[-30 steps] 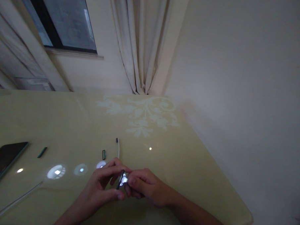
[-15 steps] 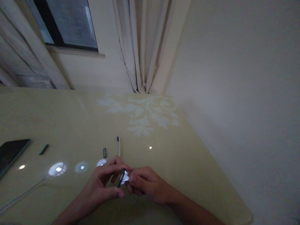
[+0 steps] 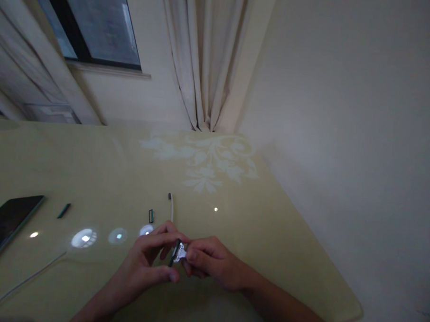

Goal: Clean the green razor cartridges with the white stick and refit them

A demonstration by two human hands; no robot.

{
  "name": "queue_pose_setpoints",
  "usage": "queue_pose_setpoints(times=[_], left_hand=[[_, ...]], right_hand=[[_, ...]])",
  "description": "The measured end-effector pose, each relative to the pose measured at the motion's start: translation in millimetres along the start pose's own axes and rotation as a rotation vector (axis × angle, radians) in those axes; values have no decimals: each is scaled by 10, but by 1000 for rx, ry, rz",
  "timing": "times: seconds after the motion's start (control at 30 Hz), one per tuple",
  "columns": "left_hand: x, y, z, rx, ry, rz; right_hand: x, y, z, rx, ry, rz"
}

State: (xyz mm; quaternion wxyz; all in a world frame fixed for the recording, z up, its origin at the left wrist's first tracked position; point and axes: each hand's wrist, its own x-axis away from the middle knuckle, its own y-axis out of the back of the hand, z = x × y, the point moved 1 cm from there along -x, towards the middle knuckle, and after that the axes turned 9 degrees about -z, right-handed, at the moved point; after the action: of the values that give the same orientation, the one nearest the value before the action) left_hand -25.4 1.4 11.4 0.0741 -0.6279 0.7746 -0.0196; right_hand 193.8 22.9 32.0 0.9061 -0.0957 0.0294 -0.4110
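Between my two hands is a small razor-like head, a dark strip (image 3: 174, 253) joined to a shiny silver piece (image 3: 180, 253). My left hand (image 3: 147, 258) has its thumb and fingers around the ends of the dark strip. The silver piece is pinched by my right hand (image 3: 210, 261), whose palm hides whatever lies behind it. Just beyond my left hand, a small dark cartridge (image 3: 151, 216) lies on the table, beside a thin white stick with a dark tip (image 3: 172, 206).
A dark tablet (image 3: 9, 225) lies at the left of the pale yellow table (image 3: 93, 170), with a narrow dark green piece (image 3: 63, 211) near it. A white cable (image 3: 28, 280) runs along the lower left. The table's slanted right edge borders a wall.
The view has shifted very slightly. Both hands keep the same grip on the dark strip and silver piece, with hardly any movement.
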Motion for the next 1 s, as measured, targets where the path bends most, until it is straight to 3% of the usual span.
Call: queue_pose_setpoints(times=[0.33,0.57,0.77,0.87,1.0], left_hand=[[-47,32,-73,-36,-27,-80],[-102,176,-33,-280,-53,-147],[-173,153,24,-636,-235,-192],[-258,11,38,-764,-276,-195],[-486,-299,-5,-1041,-273,-97]], right_hand=[[21,28,50,-14,5,74],[10,135,83,-67,32,50],[-130,361,97,-180,144,-205],[-214,502,112,-261,166,-348],[-271,670,173,-351,210,-476]])
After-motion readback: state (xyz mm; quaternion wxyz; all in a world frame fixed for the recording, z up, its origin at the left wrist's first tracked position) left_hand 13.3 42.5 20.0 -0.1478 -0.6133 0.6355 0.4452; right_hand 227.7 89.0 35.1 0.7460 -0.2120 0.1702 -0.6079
